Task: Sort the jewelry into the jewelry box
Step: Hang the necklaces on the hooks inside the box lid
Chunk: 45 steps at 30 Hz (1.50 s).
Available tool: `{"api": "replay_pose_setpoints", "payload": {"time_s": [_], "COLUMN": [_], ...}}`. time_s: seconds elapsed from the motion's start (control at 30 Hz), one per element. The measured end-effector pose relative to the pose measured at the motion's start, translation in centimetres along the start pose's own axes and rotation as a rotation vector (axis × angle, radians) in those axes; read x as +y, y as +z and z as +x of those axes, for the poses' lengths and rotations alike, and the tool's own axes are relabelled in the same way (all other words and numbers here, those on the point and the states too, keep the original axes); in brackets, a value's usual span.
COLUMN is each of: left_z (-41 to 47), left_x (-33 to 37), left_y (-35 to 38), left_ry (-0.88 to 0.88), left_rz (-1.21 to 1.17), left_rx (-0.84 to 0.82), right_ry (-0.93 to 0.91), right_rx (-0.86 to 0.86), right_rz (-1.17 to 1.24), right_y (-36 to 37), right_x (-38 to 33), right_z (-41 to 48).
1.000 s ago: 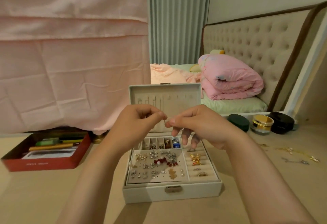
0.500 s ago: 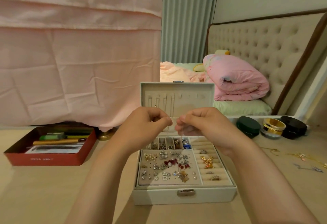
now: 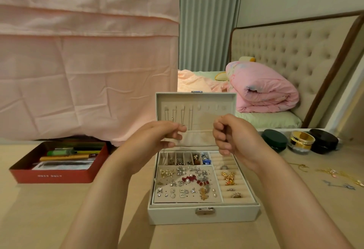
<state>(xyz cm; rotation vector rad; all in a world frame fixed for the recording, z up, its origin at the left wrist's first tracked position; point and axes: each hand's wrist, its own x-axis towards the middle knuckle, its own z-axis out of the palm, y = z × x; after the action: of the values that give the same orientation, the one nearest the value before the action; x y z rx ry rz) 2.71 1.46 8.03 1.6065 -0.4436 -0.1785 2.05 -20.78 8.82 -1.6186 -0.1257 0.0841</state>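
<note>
Pale grey-green rectangular jewelry box (image 3: 203,214) sits open on the beige tabletop (image 3: 49,209), long axis left-right, clasp side facing the person, lid (image 3: 197,118) upright at the back with thin chains hanging on its hooks. Inside: small compartments along the back, a stud panel with silver, pearl and red earrings (image 3: 187,184), ring rolls at right with gold pieces. Left hand (image 3: 159,137) and right hand (image 3: 234,138) are raised above the box, in front of the lid, apart; fingers of both curled narrow, thumb to fingertips. Cannot tell what, if anything, they pinch. Loose gold chains (image 3: 340,176) lie on the tabletop right of the box. Red tin tray (image 3: 59,176) with pens at left.
</note>
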Motion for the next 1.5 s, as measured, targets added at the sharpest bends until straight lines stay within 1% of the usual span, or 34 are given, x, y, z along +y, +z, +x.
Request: {"api": "replay_pose_setpoints", "payload": {"time_s": [0.1, 0.17, 0.27, 0.33, 0.4, 0.5, 0.57, 0.67, 0.73, 0.83, 0.9, 1.03, 1.17, 1.23, 1.33, 1.5], "left_z": [0.2, 0.4, 0.7, 0.6, 0.8, 1.5, 2.0, 2.8, 3.3, 4.0, 4.9, 7.7, 10.0, 10.8, 11.4, 11.6], "left_x": [-0.3, -0.5, -0.4, -0.1, 0.4, 1.8, 2.9, 3.9, 4.1, 3.6, 3.0, 1.4, -0.2, -0.7, -1.1, -1.7], "left_y": [0.1, 0.5, 1.1, 1.4, 1.7, 2.5, 2.9, 2.7, 2.2, 1.7, 1.6, 2.3, 2.6, 2.6, 2.7, 2.8], "left_ry": [0.019, 0.005, 0.011, 0.03, 0.059, 0.07, 0.083, 0.072, 0.046, 0.005, -0.009, 0.031, 0.031, 0.005, -0.039, -0.055], "left_rz": [-0.266, -0.357, -0.294, -0.244, -0.234, -0.17, -0.102, -0.04, 0.017, 0.104, 0.217, 0.395, 0.535, 0.57, 0.619, 0.648], "left_rx": [-0.071, -0.098, -0.11, -0.115, -0.111, -0.109, -0.118, -0.099, -0.044, 0.044, 0.135, 0.4, 0.56, 0.598, 0.607, 0.603], "right_ry": [0.029, 0.056, 0.114, 0.129, 0.051, -0.101, -0.186, -0.213, -0.169, -0.144, -0.151, -0.182, -0.193, -0.198, -0.215, -0.253], "right_rx": [0.002, -0.047, -0.134, -0.149, -0.143, -0.211, -0.212, -0.113, -0.05, -0.013, 0.073, 0.294, 0.485, 0.571, 0.651, 0.689], "right_rz": [-0.076, -0.14, -0.233, -0.28, -0.296, -0.135, -0.056, -0.001, 0.037, 0.054, -0.029, -0.247, -0.294, -0.344, -0.364, -0.442], "right_y": [-0.2, -0.3, -0.2, -0.1, 0.1, 1.2, 1.6, 1.3, 0.6, -0.5, -1.1, -1.4, -0.7, -0.4, 0.1, 0.5], "right_x": [0.2, 0.4, 0.4, 0.6, 0.5, 0.2, -0.1, -0.3, -0.5, -1.0, -1.4, -1.3, -0.7, -0.2, 0.5, 1.2], "right_z": [0.1, 0.0, -0.2, -0.2, 0.1, 0.0, -0.3, -0.3, 0.1, 1.1, 2.3, 5.5, 8.0, 9.0, 10.3, 10.9]}}
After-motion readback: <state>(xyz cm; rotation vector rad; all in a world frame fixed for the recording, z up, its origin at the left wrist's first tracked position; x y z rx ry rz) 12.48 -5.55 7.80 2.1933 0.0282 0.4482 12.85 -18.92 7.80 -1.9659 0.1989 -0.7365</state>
